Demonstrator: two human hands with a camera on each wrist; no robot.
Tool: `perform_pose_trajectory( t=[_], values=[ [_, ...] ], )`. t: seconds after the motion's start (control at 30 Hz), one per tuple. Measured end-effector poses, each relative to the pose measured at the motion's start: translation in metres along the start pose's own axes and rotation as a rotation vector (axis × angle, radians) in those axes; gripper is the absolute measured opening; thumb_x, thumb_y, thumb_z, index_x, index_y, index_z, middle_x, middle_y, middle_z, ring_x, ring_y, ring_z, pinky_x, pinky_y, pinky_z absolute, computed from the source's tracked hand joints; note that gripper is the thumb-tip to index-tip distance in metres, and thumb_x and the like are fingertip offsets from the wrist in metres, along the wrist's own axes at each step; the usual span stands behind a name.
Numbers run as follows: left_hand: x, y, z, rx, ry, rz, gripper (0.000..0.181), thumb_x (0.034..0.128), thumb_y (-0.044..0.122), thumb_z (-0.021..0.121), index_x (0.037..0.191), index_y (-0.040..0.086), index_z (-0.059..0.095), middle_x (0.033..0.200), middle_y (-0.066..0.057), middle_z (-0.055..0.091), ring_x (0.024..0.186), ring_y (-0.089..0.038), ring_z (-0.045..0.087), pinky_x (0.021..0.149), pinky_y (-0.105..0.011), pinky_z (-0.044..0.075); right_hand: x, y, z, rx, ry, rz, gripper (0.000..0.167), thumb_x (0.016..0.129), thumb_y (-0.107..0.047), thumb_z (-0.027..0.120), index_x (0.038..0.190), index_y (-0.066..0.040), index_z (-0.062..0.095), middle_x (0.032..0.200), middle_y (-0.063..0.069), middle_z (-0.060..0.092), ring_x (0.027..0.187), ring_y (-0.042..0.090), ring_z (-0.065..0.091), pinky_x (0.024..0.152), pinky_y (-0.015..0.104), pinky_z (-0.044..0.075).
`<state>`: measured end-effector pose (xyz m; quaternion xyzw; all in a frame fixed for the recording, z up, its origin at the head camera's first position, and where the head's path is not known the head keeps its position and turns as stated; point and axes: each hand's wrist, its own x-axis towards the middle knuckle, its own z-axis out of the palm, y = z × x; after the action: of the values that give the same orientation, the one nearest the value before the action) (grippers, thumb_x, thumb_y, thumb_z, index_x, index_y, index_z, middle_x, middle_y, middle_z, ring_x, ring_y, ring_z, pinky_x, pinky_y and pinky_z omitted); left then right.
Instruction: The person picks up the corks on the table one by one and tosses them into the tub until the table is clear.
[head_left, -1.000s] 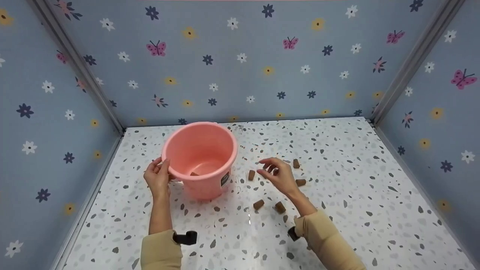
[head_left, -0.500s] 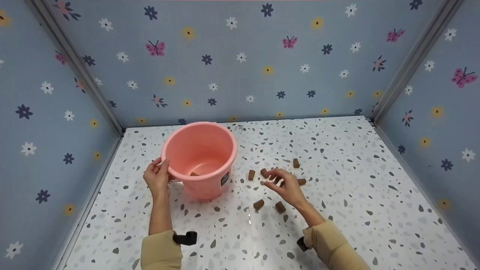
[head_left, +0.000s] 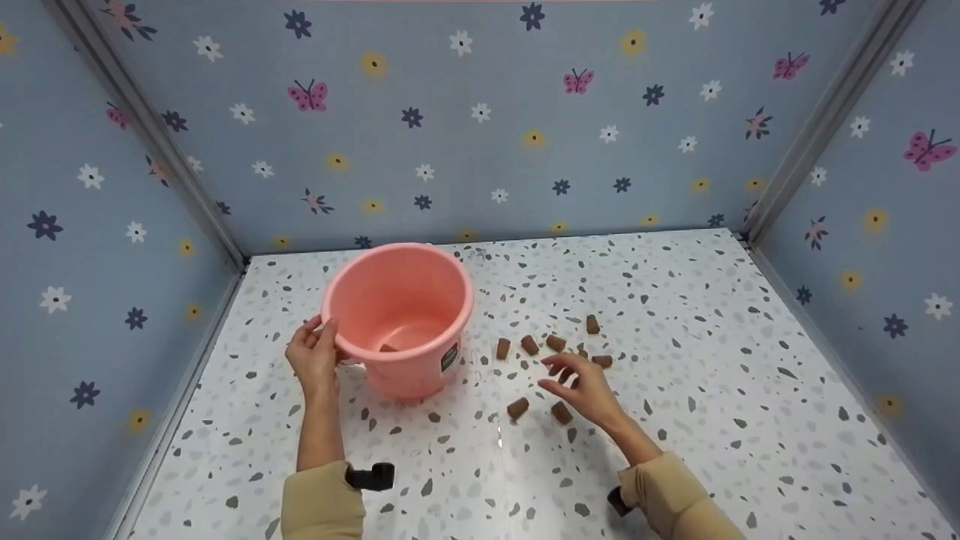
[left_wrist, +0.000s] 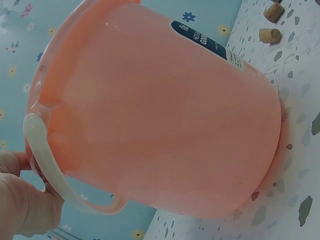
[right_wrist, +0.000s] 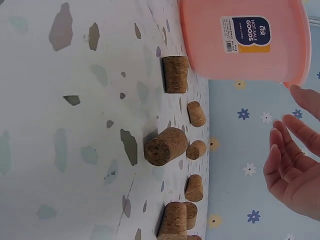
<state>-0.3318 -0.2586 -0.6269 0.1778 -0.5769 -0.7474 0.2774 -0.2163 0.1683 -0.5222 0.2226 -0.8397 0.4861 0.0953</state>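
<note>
A pink bucket (head_left: 409, 375) stands on the speckled tabletop, its mouth tipped towards me. My left hand (head_left: 312, 356) grips its rim at the left side, thumb over the edge; in the left wrist view that hand (left_wrist: 27, 205) is beside the white handle (left_wrist: 57, 175). Several tapered cork stoppers lie right of the bucket, among them a cork (head_left: 503, 348) nearest it and another cork (head_left: 517, 407) nearer me. One cork (head_left: 388, 348) shows partly inside the bucket. Above the corks hovers my right hand (head_left: 589, 386), fingers loosely bent, holding nothing; the right wrist view shows the hand (right_wrist: 297, 155) apart from them.
Blue flowered panels (head_left: 480, 120) enclose the tabletop (head_left: 712, 420) at the back and both sides. The bucket carries a dark label (right_wrist: 247, 32). A cork (head_left: 592, 324) lies farthest back, and another cork (head_left: 561, 412) sits near my right wrist.
My right hand has drawn rightwards and towards me, its fingers loosening. Corks that it hid now show on the table where it was. The left hand and bucket stay put.
</note>
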Motion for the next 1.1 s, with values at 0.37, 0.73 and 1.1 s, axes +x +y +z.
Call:
perform_pose_trajectory(
  t=[0.37, 0.73, 1.1],
  values=[
    [0.000, -0.001, 0.000, 0.013, 0.009, 0.016, 0.052, 0.0669, 0.042, 0.074, 0.108, 0.013, 0.059, 0.088, -0.016, 0.059, 0.058, -0.025, 0.060, 0.042, -0.028, 0.050, -0.017, 0.021, -0.004, -0.058, -0.068, 0.001, 0.030, 0.077, -0.019, 0.069, 0.102, -0.003, 0.061, 0.083, 0.013, 0.059, 0.069, 0.020, 0.056, 0.060, 0.036, 0.049],
    [0.000, -0.001, 0.000, 0.030, 0.015, 0.007, 0.053, 0.0665, 0.044, 0.074, 0.108, 0.014, 0.060, 0.088, -0.016, 0.059, 0.058, -0.025, 0.059, 0.043, -0.029, 0.050, -0.032, 0.031, -0.009, -0.094, -0.177, 0.118, 0.038, 0.078, -0.020, 0.069, 0.107, 0.001, 0.058, 0.086, 0.011, 0.058, 0.070, 0.017, 0.056, 0.060, 0.028, 0.048],
    [0.000, 0.001, 0.001, 0.005, 0.005, -0.002, 0.053, 0.0664, 0.042, 0.074, 0.108, 0.014, 0.059, 0.089, -0.016, 0.059, 0.059, -0.025, 0.059, 0.043, -0.028, 0.050, -0.041, 0.037, -0.011, -0.116, -0.247, 0.137, 0.039, 0.078, -0.019, 0.069, 0.109, 0.001, 0.057, 0.089, 0.011, 0.057, 0.072, 0.021, 0.056, 0.060, 0.031, 0.048]
  ],
)
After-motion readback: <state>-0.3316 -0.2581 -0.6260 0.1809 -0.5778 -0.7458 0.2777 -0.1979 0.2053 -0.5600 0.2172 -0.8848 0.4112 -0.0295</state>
